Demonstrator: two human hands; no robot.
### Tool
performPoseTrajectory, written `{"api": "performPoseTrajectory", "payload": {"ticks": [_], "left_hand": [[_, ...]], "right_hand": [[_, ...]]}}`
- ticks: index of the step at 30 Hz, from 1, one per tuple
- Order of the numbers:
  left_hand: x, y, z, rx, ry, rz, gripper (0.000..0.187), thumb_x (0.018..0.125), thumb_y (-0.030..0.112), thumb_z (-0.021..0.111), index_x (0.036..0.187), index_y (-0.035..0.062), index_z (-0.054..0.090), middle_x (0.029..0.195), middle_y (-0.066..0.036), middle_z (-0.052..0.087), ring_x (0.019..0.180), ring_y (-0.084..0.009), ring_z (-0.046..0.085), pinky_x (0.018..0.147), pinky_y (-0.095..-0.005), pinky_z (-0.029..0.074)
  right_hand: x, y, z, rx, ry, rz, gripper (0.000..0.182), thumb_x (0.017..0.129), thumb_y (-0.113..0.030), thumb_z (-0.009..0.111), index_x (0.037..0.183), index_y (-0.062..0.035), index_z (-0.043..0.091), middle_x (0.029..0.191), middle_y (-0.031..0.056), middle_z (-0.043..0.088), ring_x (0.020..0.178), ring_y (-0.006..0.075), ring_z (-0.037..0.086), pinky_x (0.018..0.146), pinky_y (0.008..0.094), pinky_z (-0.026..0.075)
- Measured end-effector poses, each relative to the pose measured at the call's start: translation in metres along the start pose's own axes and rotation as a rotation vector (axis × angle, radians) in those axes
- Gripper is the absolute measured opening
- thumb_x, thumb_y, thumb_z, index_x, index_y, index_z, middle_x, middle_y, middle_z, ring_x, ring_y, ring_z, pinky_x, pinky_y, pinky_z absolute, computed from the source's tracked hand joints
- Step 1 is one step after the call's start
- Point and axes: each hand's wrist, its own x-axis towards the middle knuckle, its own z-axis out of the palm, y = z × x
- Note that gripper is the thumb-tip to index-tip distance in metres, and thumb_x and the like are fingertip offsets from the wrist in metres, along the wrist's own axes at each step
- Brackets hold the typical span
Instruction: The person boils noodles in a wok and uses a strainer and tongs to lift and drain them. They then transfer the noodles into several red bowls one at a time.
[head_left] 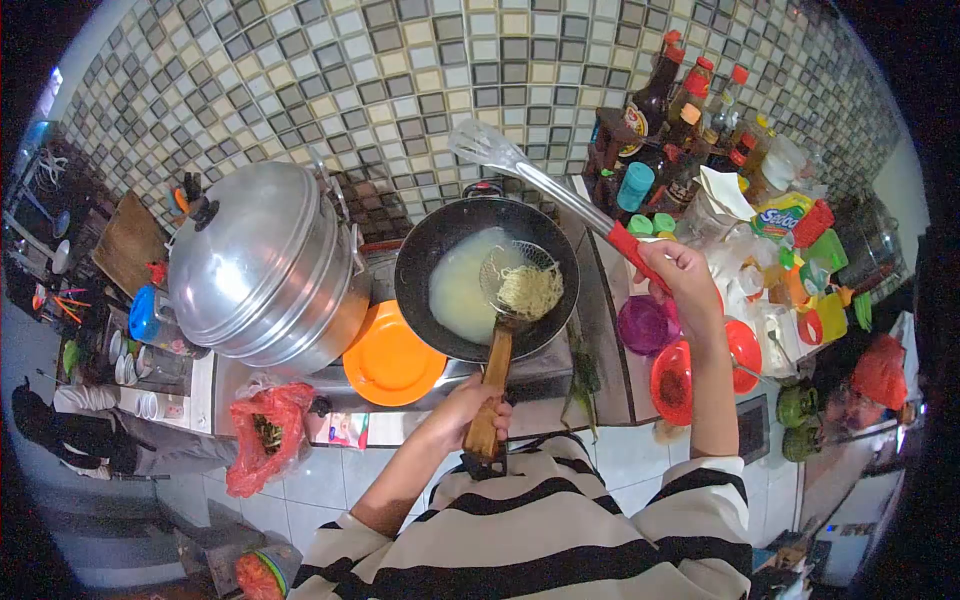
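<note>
Wooden-handled wire strainer (502,350) is gripped by left hand (468,416), red-handled metal spatula (563,193) by right hand (684,281); round black wok (420,300) is neighboured by domed silver pot (265,270), round orange plate (393,362).

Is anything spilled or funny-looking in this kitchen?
I see no spill. One slightly odd thing: long, thin green leaves lie loose near the round black wok, their tips poking past the pale counter's front edge, perhaps just left there.
</note>
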Motion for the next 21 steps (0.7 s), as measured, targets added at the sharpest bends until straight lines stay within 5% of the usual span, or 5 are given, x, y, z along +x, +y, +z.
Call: {"api": "performPoseTrajectory", "payload": {"ticks": [6, 13, 15, 21], "left_hand": [[-0.006, 0.013, -0.016, -0.32, -0.29, -0.135, 0.013, 0.084, 0.013, 0.046, 0.094, 0.0048, 0.041, 0.066, 0.0, 0.039, 0.052, -0.006, 0.04, 0.046, -0.0194, 0.038], [0.002, 0.011, -0.027, -0.921, -0.548, -0.272, 0.015, 0.089, 0.013, 0.037, 0.09, -0.0012, 0.04, 0.064, 0.0, 0.038, 0.048, -0.0067, 0.04, 0.041, -0.0205, 0.039], [0.008, 0.007, -0.032, -1.053, -0.767, -0.308, 0.025, 0.09, 0.013, 0.03, 0.104, -0.0062, 0.038, 0.068, -0.003, 0.039, 0.051, -0.0094, 0.042, 0.047, -0.0233, 0.043], [0.01, 0.002, -0.033, -1.32, -0.901, -0.323, 0.031, 0.09, 0.013, 0.029, 0.109, -0.0116, 0.033, 0.069, -0.004, 0.04, 0.055, -0.0124, 0.046, 0.05, -0.0257, 0.045]], "right_hand": [[0.0, -0.001, 0.001, 0.021, 0.009, 0.016, 0.023, 0.08, -0.027, 0.062, 0.082, -0.0045, 0.061, 0.06, -0.0013, 0.056, 0.043, 0.0022, 0.04, 0.039, 0.017, 0.028], [0.001, -0.003, 0.006, 0.036, 0.008, -0.001, 0.022, 0.08, -0.028, 0.062, 0.081, -0.0057, 0.061, 0.06, -0.0012, 0.056, 0.043, 0.0017, 0.041, 0.039, 0.017, 0.028], [0.002, -0.006, 0.01, 0.014, 0.001, -0.015, 0.023, 0.08, -0.029, 0.062, 0.08, -0.0062, 0.06, 0.06, -0.0009, 0.057, 0.044, 0.0015, 0.041, 0.04, 0.0171, 0.028], [0.008, -0.006, 0.017, 0.011, -0.033, 0.004, 0.024, 0.08, -0.032, 0.061, 0.078, -0.0079, 0.061, 0.06, -0.0007, 0.058, 0.044, 0.0014, 0.042, 0.04, 0.017, 0.027]]}}
